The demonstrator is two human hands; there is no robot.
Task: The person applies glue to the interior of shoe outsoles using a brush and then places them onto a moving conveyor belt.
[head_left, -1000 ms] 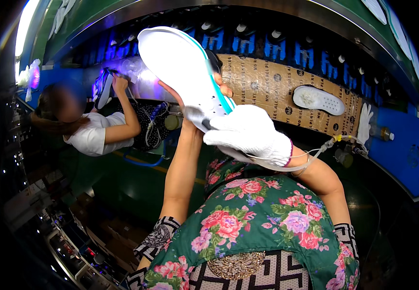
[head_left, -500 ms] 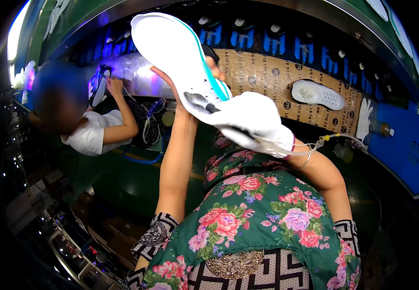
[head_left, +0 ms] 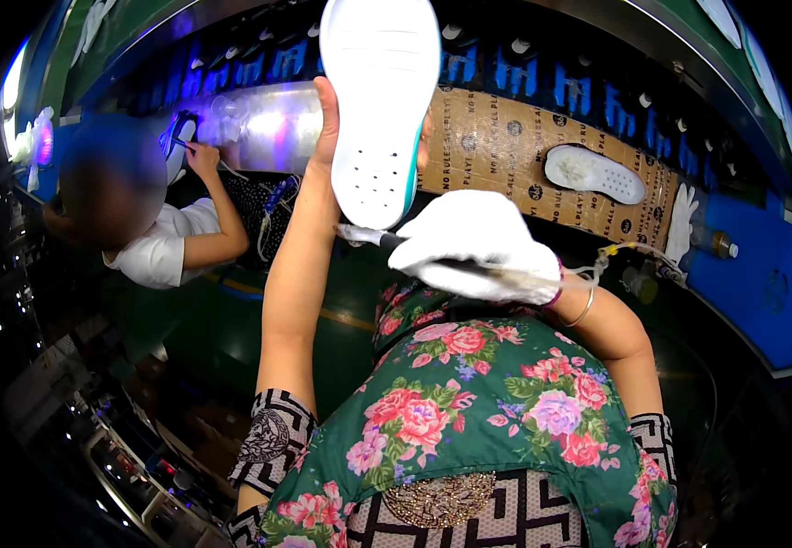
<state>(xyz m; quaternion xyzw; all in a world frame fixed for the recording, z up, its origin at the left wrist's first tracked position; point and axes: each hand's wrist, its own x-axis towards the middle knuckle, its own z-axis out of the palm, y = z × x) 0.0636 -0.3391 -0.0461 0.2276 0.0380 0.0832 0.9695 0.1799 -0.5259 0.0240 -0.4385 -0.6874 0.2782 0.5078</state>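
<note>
A white shoe sole with a teal side edge and small holes at its near end stands nearly upright in my bare left hand. The thumb lies along its left edge and fingertips show at its right edge. My right hand, in a white glove, is closed around a brush with pale bristles and a dark collar. The bristles are at the sole's near tip; whether they touch it I cannot tell. A thin clear tube runs from behind the gloved hand to the right.
Another white sole lies on the cardboard-covered bench. Right of it are a white glove, a clear bottle and a blue surface. Dark shoes on blue holders line the back. A co-worker handles a shoe at left.
The sole has turned from a leftward slant to nearly upright, and its near end has shifted left. The brush has gone from lying over the sole's holed end to just below its tip.
</note>
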